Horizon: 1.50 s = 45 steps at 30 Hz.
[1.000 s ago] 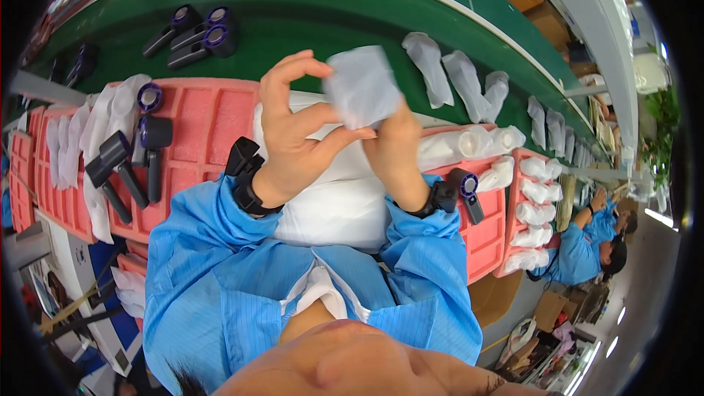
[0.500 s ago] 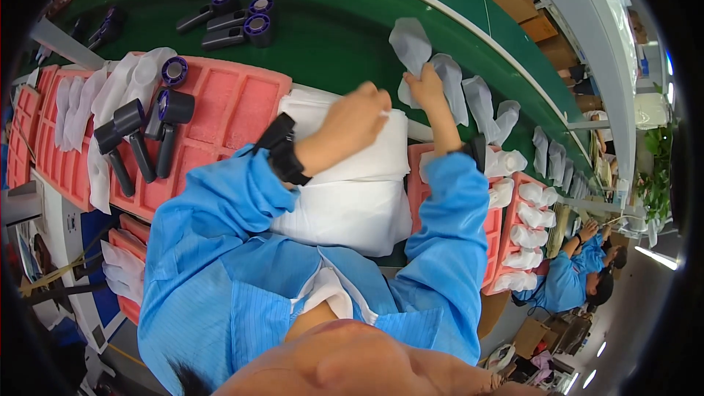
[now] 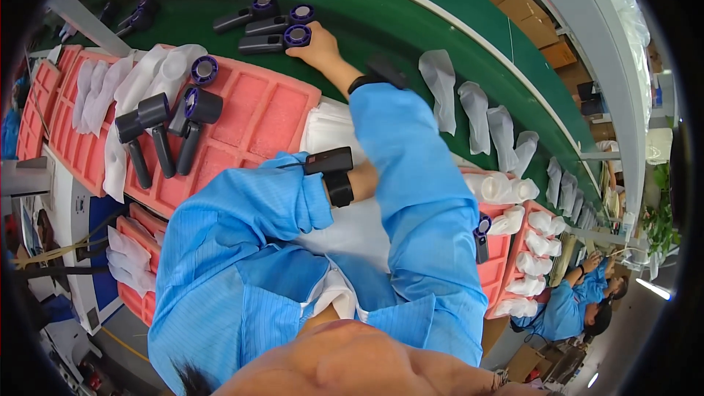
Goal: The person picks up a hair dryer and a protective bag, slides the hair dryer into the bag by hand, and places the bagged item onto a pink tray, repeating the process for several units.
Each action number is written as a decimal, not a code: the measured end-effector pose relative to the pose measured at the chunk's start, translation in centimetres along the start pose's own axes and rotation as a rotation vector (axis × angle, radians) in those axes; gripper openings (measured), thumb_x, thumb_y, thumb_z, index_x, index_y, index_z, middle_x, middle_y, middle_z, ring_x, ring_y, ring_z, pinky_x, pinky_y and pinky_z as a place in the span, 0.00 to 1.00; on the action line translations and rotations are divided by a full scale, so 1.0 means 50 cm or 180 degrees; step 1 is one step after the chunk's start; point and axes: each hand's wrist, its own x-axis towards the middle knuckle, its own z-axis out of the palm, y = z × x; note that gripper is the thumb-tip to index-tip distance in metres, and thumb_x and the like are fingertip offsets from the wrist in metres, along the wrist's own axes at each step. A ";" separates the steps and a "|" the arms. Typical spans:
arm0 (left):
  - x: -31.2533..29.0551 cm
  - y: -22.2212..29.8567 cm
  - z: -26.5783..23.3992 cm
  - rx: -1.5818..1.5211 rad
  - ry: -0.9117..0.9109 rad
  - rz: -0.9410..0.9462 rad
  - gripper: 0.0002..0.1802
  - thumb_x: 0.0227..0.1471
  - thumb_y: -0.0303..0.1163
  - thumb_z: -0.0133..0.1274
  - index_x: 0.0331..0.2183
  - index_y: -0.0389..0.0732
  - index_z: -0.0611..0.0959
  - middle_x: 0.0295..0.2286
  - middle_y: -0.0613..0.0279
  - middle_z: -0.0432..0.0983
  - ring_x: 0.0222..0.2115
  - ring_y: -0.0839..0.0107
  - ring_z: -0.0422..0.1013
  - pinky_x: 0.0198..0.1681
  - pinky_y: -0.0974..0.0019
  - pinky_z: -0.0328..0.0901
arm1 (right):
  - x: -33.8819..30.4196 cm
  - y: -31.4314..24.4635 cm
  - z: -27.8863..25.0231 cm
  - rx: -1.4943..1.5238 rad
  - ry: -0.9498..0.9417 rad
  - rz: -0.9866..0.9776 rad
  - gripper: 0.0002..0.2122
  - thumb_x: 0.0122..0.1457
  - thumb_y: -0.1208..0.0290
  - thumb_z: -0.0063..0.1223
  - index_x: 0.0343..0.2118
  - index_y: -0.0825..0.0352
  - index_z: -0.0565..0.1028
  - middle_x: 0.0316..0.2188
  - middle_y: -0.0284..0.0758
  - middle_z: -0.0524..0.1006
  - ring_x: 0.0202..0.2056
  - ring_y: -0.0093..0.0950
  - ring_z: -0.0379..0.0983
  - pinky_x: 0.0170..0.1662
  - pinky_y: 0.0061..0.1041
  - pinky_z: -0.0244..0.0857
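My right hand [image 3: 315,51] stretches across to the far middle, fingers closed around the head of a dark grey hair dryer [image 3: 265,43] with a purple ring. Two similar dryers lie just beyond it on the green conveyor belt [image 3: 359,11]. My left hand [image 3: 364,178] is mostly behind my right sleeve; only the part by the wrist shows, so its fingers are hidden. Below it lies a stack of white wrapping sheets [image 3: 352,231]. To the right, a white sleeve-wrapped piece [image 3: 438,88] rests on the belt in a row with several others.
A pink foam tray [image 3: 257,121] at the left holds several unwrapped dryers [image 3: 163,148] and white wrapped ones [image 3: 92,95]. Another pink tray [image 3: 506,279] at the right carries several wrapped pieces. A co-worker in blue [image 3: 565,308] sits farther right. A grey frame post [image 3: 88,20] stands at left.
My right hand has let go of the wrapped piece on the belt and swung left to the hair dryer. My left hand has drawn nearer, under my right sleeve. The view has shifted slightly.
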 end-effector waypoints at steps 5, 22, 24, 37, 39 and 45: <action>-0.028 0.026 -0.009 -0.0588 -0.0450 -0.0765 0.20 0.49 0.29 0.49 0.46 0.38 0.72 0.45 0.48 0.70 0.46 0.51 0.66 0.50 0.56 0.62 | -0.035 -0.041 -0.047 0.0350 -0.0097 0.0277 0.33 0.31 0.59 0.70 0.40 0.71 0.68 0.33 0.43 0.76 0.38 0.35 0.75 0.42 0.30 0.69; 0.068 0.051 -0.067 0.1013 -0.0848 -0.0685 0.03 0.49 0.29 0.51 0.27 0.40 0.76 0.25 0.55 0.70 0.27 0.56 0.72 0.27 0.57 0.65 | -0.603 0.015 -0.588 0.0626 0.1499 0.0782 0.24 0.32 0.75 0.62 0.39 0.67 0.69 0.34 0.32 0.73 0.37 0.23 0.70 0.43 0.22 0.64; 0.068 0.055 -0.065 0.1096 -0.0751 -0.0673 0.06 0.50 0.32 0.53 0.27 0.41 0.76 0.26 0.55 0.71 0.26 0.56 0.72 0.27 0.57 0.65 | -0.614 0.019 -0.585 0.0607 0.1458 0.0788 0.24 0.33 0.75 0.62 0.38 0.67 0.69 0.34 0.32 0.73 0.37 0.23 0.70 0.43 0.22 0.64; 0.070 0.055 -0.048 0.1387 -0.0989 -0.0764 0.10 0.47 0.36 0.57 0.27 0.39 0.78 0.25 0.60 0.71 0.24 0.61 0.71 0.25 0.60 0.63 | -0.609 -0.007 -0.570 0.0600 0.1364 0.0652 0.25 0.31 0.75 0.62 0.39 0.66 0.68 0.37 0.33 0.72 0.39 0.24 0.70 0.44 0.23 0.64; 0.072 0.051 -0.069 0.0628 -0.0852 -0.0982 0.09 0.47 0.35 0.58 0.27 0.39 0.80 0.25 0.61 0.72 0.22 0.65 0.69 0.23 0.63 0.62 | -0.611 -0.011 -0.570 0.0598 0.1393 0.0645 0.25 0.31 0.76 0.62 0.39 0.66 0.68 0.37 0.34 0.72 0.39 0.24 0.70 0.45 0.23 0.64; 0.084 0.083 -0.111 0.0209 -0.0605 -0.1071 0.06 0.46 0.31 0.58 0.27 0.39 0.82 0.23 0.63 0.73 0.16 0.73 0.63 0.20 0.70 0.58 | -0.592 -0.032 -0.559 0.0714 0.1361 0.0321 0.26 0.31 0.76 0.63 0.39 0.67 0.68 0.39 0.35 0.72 0.39 0.25 0.70 0.45 0.23 0.64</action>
